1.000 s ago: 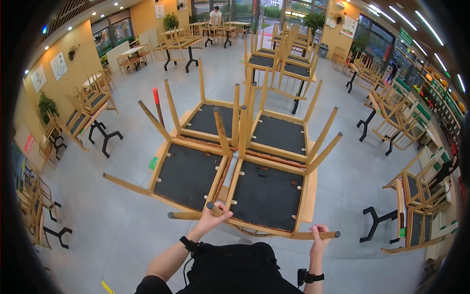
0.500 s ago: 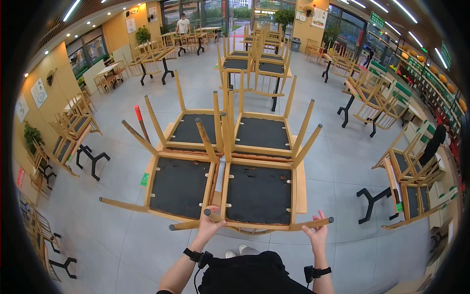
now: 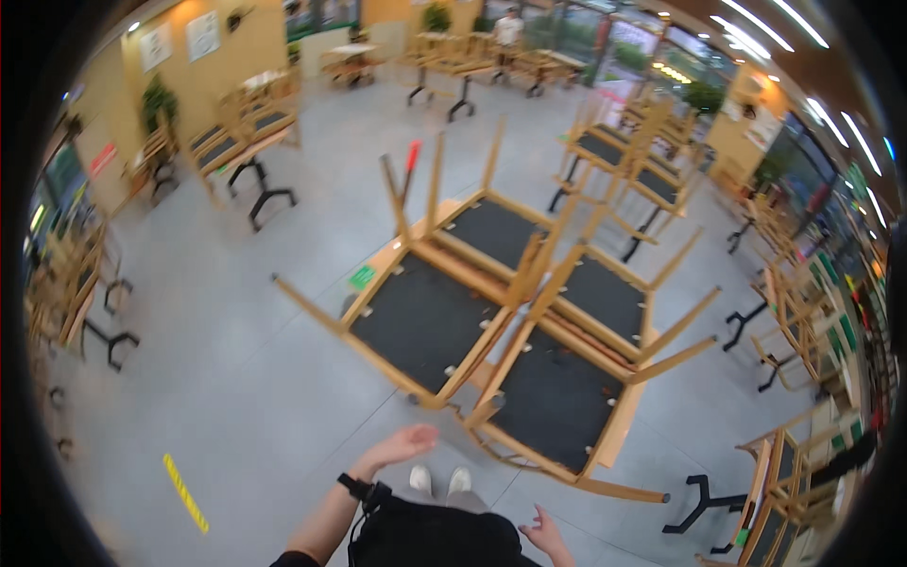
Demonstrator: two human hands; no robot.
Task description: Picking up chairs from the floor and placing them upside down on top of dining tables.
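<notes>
Your left hand (image 3: pixel 404 444) hung with its fingers spread and holding nothing, just short of the nearest corner of the upturned chairs (image 3: pixel 510 331). Your right hand (image 3: pixel 545 531) was loose and bare too, low by your body. The four chairs lay seat-down on the desk (image 3: pixel 619 439), legs up. Judging by that, you stood between grips; next you'd need a firm hold on a chair frame.
</notes>
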